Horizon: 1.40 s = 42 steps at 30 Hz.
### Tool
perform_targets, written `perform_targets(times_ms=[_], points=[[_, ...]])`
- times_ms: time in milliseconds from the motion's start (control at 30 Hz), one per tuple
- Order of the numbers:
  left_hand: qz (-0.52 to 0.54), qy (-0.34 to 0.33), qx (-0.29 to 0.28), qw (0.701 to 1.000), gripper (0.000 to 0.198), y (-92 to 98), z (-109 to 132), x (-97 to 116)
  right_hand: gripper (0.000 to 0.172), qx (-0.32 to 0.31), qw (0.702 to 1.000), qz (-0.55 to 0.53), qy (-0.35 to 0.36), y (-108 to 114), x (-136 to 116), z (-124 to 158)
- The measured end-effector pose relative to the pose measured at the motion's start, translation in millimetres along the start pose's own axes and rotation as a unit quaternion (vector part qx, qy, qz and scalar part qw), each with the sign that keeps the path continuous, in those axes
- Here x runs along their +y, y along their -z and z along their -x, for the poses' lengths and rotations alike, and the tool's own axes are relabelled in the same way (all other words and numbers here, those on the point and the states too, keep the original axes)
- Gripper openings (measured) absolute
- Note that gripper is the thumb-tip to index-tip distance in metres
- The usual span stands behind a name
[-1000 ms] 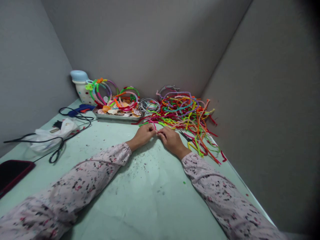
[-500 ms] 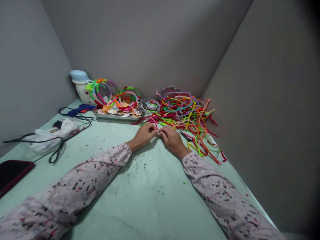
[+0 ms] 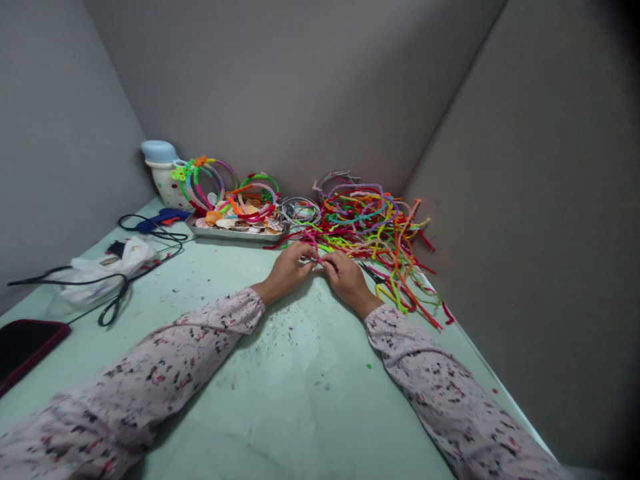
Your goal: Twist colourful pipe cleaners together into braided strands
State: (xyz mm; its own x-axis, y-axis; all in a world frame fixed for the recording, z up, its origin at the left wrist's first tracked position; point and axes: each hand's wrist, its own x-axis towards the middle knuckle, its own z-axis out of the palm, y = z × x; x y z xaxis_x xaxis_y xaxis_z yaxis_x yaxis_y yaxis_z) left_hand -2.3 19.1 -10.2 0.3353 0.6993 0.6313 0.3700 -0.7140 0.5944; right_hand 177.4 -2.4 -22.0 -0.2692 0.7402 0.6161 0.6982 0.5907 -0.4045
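Both my hands meet at the middle of the table, fingertips pinched close together. My left hand (image 3: 293, 267) is closed on a pink pipe cleaner (image 3: 311, 237), whose free end sticks up above the fingers. My right hand (image 3: 345, 277) pinches the same pipe cleaner from the other side; the short stretch between the fingertips is mostly hidden. Just behind the hands lies a tangled heap of many-coloured pipe cleaners (image 3: 365, 213). A pair of scissors (image 3: 373, 273) with dark blades lies right of my right hand, partly under loose pipe cleaners.
A metal tray (image 3: 235, 235) holds shell-like discs and fuzzy-wrapped hoops. Beside it are a coil of grey wire (image 3: 299, 210) and a white cup with a blue lid (image 3: 163, 173). Leftward lie a blue tool (image 3: 163, 220), black cable (image 3: 120, 293), plastic bag (image 3: 95, 273) and phone (image 3: 30, 347).
My fingers have shifted slightly around the pink pipe cleaner, and its upright end now leans a little more to the left. The arms and the surrounding things stay in place.
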Motion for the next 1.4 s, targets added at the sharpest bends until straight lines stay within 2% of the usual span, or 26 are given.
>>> perform_targets(times_ms=[667,1400], points=[[-0.030,-0.009,0.014,0.999,0.019,0.5,0.4,-1.1,0.016,0.002,1.000,-0.010,-0.008,0.2,-1.0,0.2],[-0.080,-0.009,0.004,0.997,0.012,0.3,-1.1,-0.3,0.016,0.004,1.000,0.011,0.002,0.1,-0.9,0.2]])
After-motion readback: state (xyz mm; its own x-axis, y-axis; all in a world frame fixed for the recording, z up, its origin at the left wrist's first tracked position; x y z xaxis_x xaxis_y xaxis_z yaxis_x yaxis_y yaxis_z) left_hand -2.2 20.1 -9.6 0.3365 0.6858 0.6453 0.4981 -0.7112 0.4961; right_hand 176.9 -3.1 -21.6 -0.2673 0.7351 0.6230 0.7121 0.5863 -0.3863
